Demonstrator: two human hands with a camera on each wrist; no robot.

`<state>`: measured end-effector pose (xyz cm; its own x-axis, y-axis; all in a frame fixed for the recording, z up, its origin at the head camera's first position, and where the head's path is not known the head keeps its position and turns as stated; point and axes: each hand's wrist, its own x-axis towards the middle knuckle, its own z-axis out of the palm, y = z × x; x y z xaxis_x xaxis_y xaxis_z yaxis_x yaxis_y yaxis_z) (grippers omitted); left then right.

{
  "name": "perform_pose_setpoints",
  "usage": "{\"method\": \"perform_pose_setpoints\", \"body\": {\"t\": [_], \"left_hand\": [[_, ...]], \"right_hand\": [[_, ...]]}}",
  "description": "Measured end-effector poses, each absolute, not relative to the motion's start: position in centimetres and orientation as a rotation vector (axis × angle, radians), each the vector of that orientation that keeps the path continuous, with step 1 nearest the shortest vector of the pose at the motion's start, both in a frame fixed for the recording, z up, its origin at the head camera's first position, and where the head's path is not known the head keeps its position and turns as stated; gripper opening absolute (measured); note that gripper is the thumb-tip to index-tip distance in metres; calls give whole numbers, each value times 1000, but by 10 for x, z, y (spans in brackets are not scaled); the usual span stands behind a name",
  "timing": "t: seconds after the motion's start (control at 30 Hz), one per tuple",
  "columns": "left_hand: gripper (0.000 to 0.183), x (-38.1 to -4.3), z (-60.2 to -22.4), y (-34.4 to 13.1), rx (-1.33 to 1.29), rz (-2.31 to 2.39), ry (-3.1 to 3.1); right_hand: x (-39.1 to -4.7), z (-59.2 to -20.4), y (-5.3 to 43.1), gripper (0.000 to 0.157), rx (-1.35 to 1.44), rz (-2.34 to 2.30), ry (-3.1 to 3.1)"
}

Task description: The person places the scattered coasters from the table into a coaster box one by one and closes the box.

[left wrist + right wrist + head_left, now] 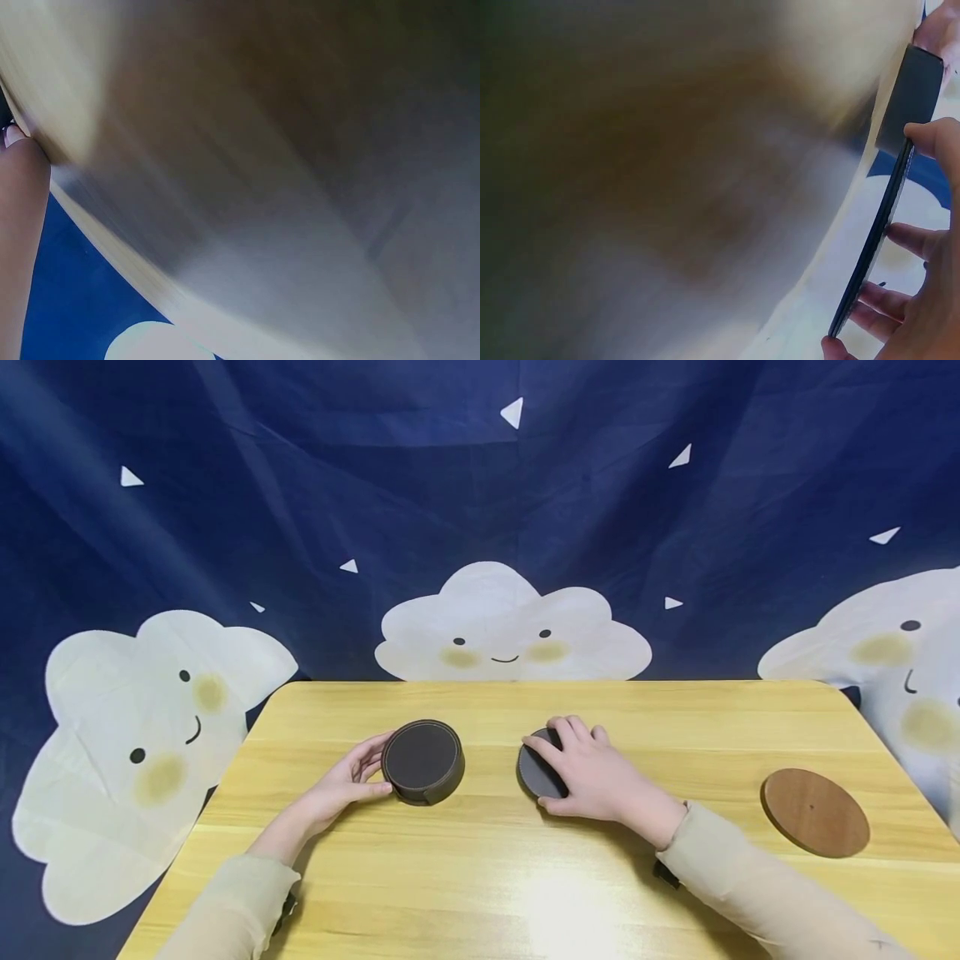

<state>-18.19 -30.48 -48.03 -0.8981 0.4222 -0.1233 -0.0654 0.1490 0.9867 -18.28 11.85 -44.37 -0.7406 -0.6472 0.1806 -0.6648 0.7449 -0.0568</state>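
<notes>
On the left of the table stands a round dark brown coaster holder [422,755] with pale stitching round its top. My left hand [352,781] holds it from the left side, thumb at the front and fingers round the back. To its right, my right hand [596,774] grips a thin round dark coaster [534,768] by its rim. The right wrist view shows that coaster [870,244] edge-on between thumb and fingertips, with the holder [913,97] beyond it. In the left wrist view only part of the left hand [22,202] shows, at the left edge.
A brown wooden disc [813,812] lies flat at the right of the light wood table [420,885]. Behind the table's far edge hangs a dark blue curtain [450,485] printed with white clouds and triangles.
</notes>
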Motion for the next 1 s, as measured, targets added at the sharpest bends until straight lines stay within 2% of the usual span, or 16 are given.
{"method": "perform_pose_setpoints", "body": {"t": [1.0], "left_hand": [[89, -181, -481, -305, 312, 1792, 2078]], "right_hand": [[-205, -420, 33, 87, 1214, 179, -2727]]}}
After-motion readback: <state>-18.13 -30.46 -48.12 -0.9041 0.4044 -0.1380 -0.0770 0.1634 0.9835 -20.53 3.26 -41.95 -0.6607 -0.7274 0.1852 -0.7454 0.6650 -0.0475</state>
